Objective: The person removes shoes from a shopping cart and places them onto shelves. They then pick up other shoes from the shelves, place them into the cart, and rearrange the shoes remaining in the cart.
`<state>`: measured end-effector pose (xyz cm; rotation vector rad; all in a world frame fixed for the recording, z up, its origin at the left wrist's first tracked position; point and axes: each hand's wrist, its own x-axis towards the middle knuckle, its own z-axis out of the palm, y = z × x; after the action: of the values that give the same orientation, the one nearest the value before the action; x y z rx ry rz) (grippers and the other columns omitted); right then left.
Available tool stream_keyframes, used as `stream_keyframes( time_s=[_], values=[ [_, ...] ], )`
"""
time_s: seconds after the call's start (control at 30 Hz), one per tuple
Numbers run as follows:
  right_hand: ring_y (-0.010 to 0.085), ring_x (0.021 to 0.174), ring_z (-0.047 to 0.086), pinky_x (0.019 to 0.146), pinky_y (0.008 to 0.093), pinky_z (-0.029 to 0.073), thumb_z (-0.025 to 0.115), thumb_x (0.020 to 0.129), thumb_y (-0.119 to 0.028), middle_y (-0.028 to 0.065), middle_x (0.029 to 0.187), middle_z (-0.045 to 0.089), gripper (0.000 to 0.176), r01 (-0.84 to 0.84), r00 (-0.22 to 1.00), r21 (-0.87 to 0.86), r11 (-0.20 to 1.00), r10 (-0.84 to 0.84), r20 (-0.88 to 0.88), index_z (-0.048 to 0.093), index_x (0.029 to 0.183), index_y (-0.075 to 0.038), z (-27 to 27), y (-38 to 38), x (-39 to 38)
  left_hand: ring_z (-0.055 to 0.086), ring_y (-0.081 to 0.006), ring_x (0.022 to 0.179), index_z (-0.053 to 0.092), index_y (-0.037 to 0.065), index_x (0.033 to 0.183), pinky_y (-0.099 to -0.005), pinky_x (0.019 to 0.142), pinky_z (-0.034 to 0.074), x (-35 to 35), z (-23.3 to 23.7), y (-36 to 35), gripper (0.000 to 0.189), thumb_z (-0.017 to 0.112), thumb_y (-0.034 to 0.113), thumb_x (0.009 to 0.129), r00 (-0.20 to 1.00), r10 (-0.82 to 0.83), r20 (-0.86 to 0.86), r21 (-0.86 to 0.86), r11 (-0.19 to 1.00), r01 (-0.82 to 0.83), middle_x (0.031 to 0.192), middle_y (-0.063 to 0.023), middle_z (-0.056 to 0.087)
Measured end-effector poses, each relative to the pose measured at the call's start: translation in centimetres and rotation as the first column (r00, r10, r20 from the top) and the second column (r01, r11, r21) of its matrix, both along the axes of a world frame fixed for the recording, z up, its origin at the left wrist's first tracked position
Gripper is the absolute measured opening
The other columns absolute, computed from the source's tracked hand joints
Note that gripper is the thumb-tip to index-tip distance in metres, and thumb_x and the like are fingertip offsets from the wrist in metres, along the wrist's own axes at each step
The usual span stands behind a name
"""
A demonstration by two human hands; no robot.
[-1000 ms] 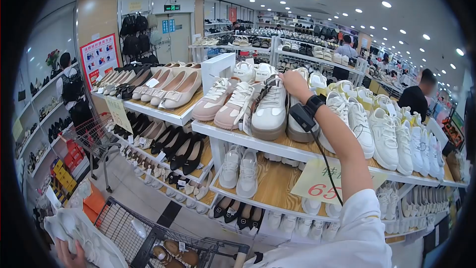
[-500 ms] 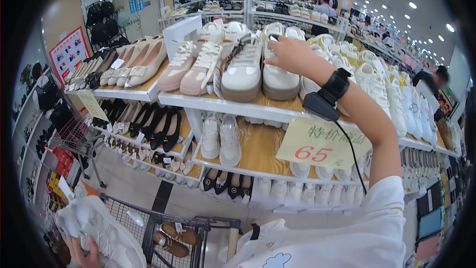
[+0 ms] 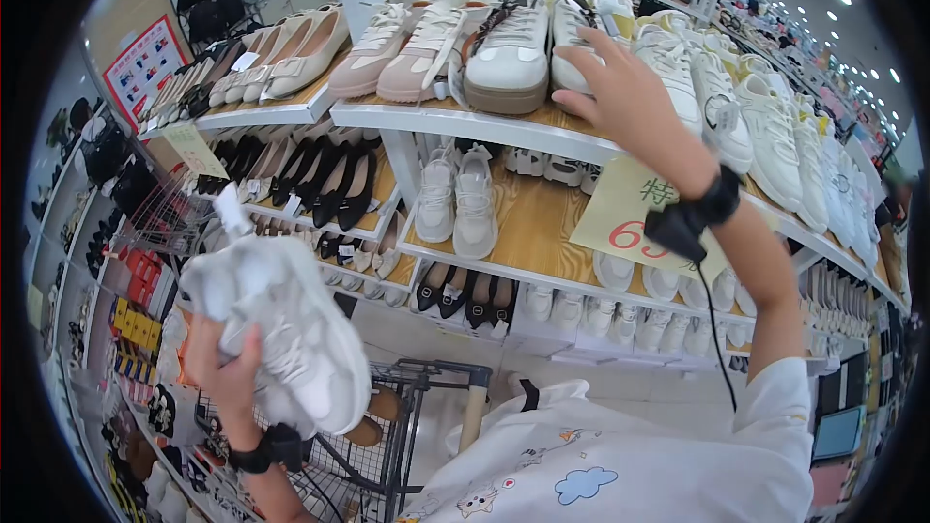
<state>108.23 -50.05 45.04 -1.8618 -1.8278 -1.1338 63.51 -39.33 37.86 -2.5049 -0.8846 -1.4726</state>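
My left hand (image 3: 223, 363) grips chunky white lace-up sneakers (image 3: 310, 349), raised over the cart at the lower left; a white tag sticks up from them. My right hand (image 3: 635, 102) is over the display shelf, thumb and fingers apart, with nothing visible between them. Just left of it stands a white sneaker with a brown sole and a dark cord in its laces (image 3: 509, 53). Another white sneaker (image 3: 570, 24) is partly hidden behind my right fingers. Touch between that hand and the shoe cannot be made out.
A shopping cart (image 3: 426, 368) with brown shoes (image 3: 364, 431) inside stands below my left hand. Pink-and-white sneakers (image 3: 421, 53) and pale flats (image 3: 310, 53) line the upper shelf. A yellow price sign (image 3: 620, 203) hangs from its edge. Black pumps (image 3: 339, 184) sit lower.
The view has tilted down. My left hand has risen rightward with the white sneakers. My right hand has come off the sneaker it touched, its fingers opening; that shoe's toe no longer shows at the shelf front.
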Motion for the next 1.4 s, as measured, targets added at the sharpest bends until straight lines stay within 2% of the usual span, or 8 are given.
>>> stream_keyframes(
  time_s=[0.3,0.37,0.47,0.6,0.83,0.97,1.3,1.4],
  values=[
    [0.0276,0.096,0.055,0.075,0.0314,0.048,0.065,0.077,-0.033,0.0139,0.112,0.05,0.064,-0.585,0.609,-0.148,0.797,0.311,-0.73,0.037,0.129,-0.009,-16.1,-4.3,-10.5,0.044,-0.0218,0.049,0.051,0.006,0.064,-0.0328,0.046,0.035,15.0,-3.2,2.2,0.028,0.075,0.019,0.061,0.873,-0.465,-0.147,-0.082,0.885,0.458,0.058,-0.0058,0.042],
    [0.0261,0.102,0.053,0.078,0.0313,0.047,0.06,0.081,-0.04,0.0189,0.124,0.043,0.081,-0.581,-0.048,-0.057,0.812,-0.103,-0.994,0.015,0.139,-0.009,-19.7,-3.7,-9.6,0.045,-0.0222,0.049,0.05,0.006,0.063,-0.0327,0.046,0.035,18.3,-5.1,2.5,0.028,0.074,0.021,0.062,0.844,-0.507,-0.172,-0.102,0.862,0.497,0.059,-0.0059,0.042],
    [0.0233,0.101,0.052,0.077,0.0323,0.046,0.058,0.082,-0.042,0.0199,0.128,0.038,0.087,-0.448,-0.53,0.093,0.889,-0.18,-0.829,0.005,0.14,-0.007,-22.2,-3.3,-8.2,0.049,-0.0227,0.051,0.05,0.006,0.065,-0.0328,0.048,0.039,23.1,-8.1,2.2,0.029,0.072,0.026,0.065,0.76,-0.609,-0.225,-0.126,0.792,0.597,0.062,-0.0062,0.045],
    [0.0186,0.099,0.05,0.074,0.0279,0.044,0.061,0.081,-0.04,0.0164,0.122,0.044,0.092,-0.237,-0.608,0.135,0.962,-0.039,-0.793,0.001,0.139,-0.002,-26.8,-4.2,-5.2,0.053,-0.0258,0.055,0.053,0.006,0.067,-0.0342,0.052,0.043,30.0,-11.7,1.6,0.03,0.068,0.032,0.069,0.693,-0.683,-0.23,-0.177,0.73,0.66,0.068,-0.0075,0.051],
    [0.0156,0.098,0.048,0.083,0.0282,0.04,0.051,0.089,-0.028,0.0069,0.115,0.049,0.04,-0.007,-0.42,0.265,0.964,0.237,-0.876,0.046,0.117,-0.001,-34.7,-5.2,4.0,0.056,-0.0277,0.061,0.057,0.005,0.076,-0.0358,0.055,0.045,40.1,-16.8,1.1,0.033,0.066,0.035,0.069,0.688,-0.706,-0.167,-0.143,0.708,0.692,0.075,-0.009,0.056],
    [0.0182,0.105,0.044,0.093,0.0304,0.034,0.053,0.088,-0.026,0.0109,0.118,0.046,0.049,-0.077,-0.164,-0.199,0.977,-0.209,-0.964,0.035,0.126,0.0,-34.8,-5.4,5.7,0.057,-0.0275,0.073,0.056,0.005,0.089,-0.0372,0.065,0.045,41.6,-21.4,1.3,0.036,0.067,0.034,0.07,0.707,-0.665,-0.242,-0.375,0.736,0.564,0.084,-0.0091,0.056],
    [0.0337,0.116,0.039,0.099,0.0364,0.027,0.059,0.082,-0.03,0.0235,0.122,0.043,0.06,0.156,0.072,-0.269,0.95,-0.283,-0.957,0.035,0.124,0.005,-36.0,-4.8,1.7,0.036,-0.0418,0.114,0.016,-0.001,0.134,-0.0446,0.097,0.031,34.3,-25.5,1.4,0.1,0.075,0.034,0.062,0.809,-0.572,-0.135,-0.672,0.653,0.35,0.126,-0.0254,0.032],
    [0.0383,0.118,0.035,0.102,0.0377,0.023,0.063,0.079,-0.031,0.0272,0.123,0.04,0.067,0.342,0.429,-0.018,0.94,-0.173,-0.886,0.033,0.125,0.008,-38.3,-3.4,0.0,0.034,-0.0439,0.115,0.013,-0.003,0.134,-0.0466,0.096,0.032,34.5,-27.3,0.6,0.101,0.075,0.032,0.063,0.801,-0.581,-0.144,-0.76,0.583,0.286,0.127,-0.0267,0.031]
  ],
)
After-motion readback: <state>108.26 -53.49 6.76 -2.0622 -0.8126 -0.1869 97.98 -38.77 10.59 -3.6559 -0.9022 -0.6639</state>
